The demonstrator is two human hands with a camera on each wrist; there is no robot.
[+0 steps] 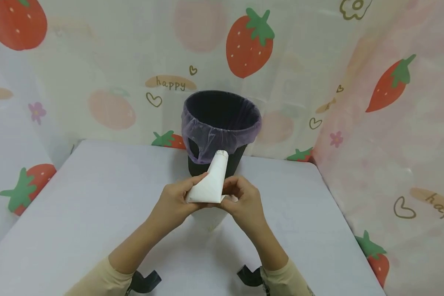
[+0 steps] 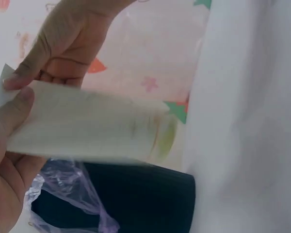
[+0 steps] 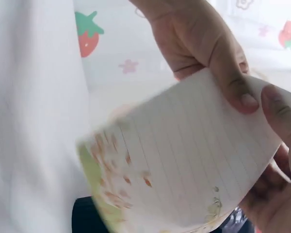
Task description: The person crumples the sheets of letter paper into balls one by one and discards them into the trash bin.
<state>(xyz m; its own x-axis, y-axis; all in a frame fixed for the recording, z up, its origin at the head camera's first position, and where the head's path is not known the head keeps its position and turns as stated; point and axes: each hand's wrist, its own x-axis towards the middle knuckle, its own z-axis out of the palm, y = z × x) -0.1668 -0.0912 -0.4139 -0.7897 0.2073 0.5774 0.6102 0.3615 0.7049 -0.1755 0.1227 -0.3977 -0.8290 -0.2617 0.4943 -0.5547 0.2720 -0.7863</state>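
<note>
Both hands hold a sheet of lined paper (image 1: 207, 190) above the table, in front of a dark bin. My left hand (image 1: 172, 202) pinches its left side, thumb on top. On the right side, my right hand (image 1: 247, 205) pinches it between thumb and fingers. A white folded flap stands up from the sheet in the head view. In the right wrist view the paper (image 3: 184, 150) shows ruled lines, orange leaf prints and a green edge. Its lower part hangs down, blurred, in the left wrist view, and the two thumbs are close together on it.
The black bin (image 1: 196, 167) with a purple liner bag (image 1: 207, 133) over its rim stands at the back of the white table (image 1: 107, 197). Strawberry-printed sheets (image 1: 118, 53) surround the table behind and at both sides. Black straps (image 1: 145, 283) show by the sleeves.
</note>
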